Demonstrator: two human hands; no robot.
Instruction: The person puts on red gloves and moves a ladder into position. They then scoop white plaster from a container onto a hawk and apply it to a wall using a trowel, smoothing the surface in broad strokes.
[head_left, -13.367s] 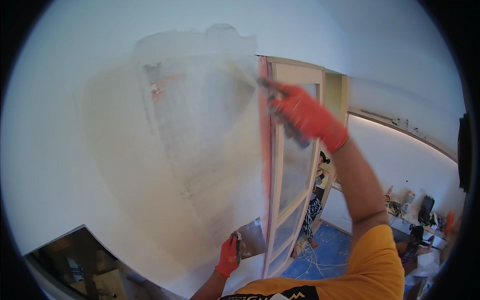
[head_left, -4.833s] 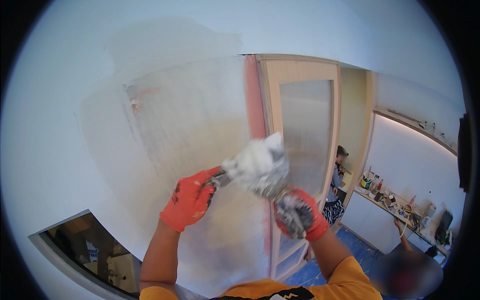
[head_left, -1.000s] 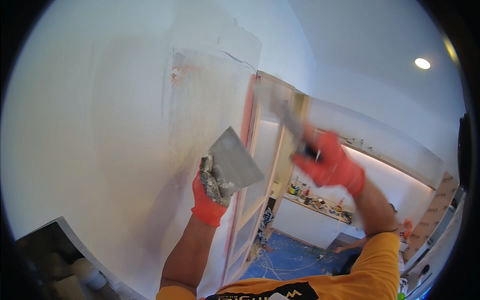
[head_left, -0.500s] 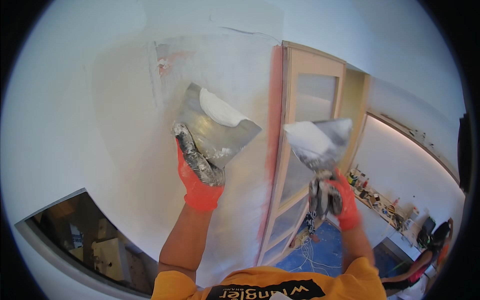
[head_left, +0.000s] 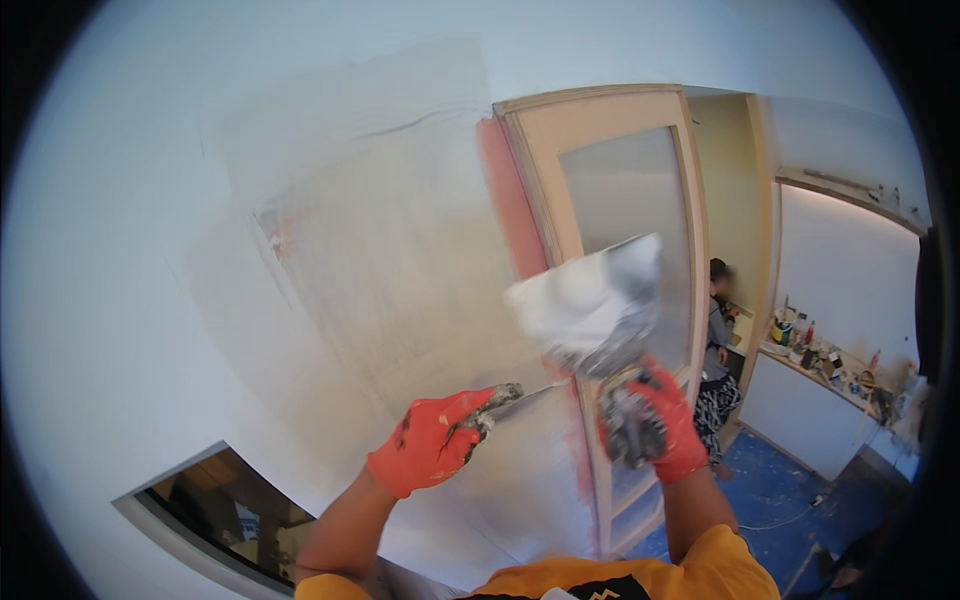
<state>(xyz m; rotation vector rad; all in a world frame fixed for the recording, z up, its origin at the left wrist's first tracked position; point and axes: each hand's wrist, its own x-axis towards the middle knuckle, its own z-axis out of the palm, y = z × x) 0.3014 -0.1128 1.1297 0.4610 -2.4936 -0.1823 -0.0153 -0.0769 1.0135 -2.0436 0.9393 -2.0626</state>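
Observation:
Gloved in red with dark, putty-smeared fingers, my left hand (head_left: 425,443) closes on a wide putty knife (head_left: 532,396) whose blade is seen almost edge-on. My right hand (head_left: 660,425), in a matching glove, grips the handle of a second, broad putty knife (head_left: 590,300). White filler covers much of that blade's left side, and motion blurs it a little. Both tools are held up in front of the wall (head_left: 400,270), which carries patchy beige and white filler. A pink-red strip (head_left: 512,210) runs down the wall beside the door frame.
A pale wooden door (head_left: 635,110) with a frosted panel stands right of the wall patch. Past it a person (head_left: 718,340) is in the doorway. Bottles and tools crowd a counter (head_left: 815,370) at the right, above blue floor covering (head_left: 770,480). A framed dark opening (head_left: 215,500) is lower left.
My left hand has moved down and turned its blade from face-on to nearly edge-on. The right-hand knife has shifted left. My view has swung, bringing the person in the doorway into sight.

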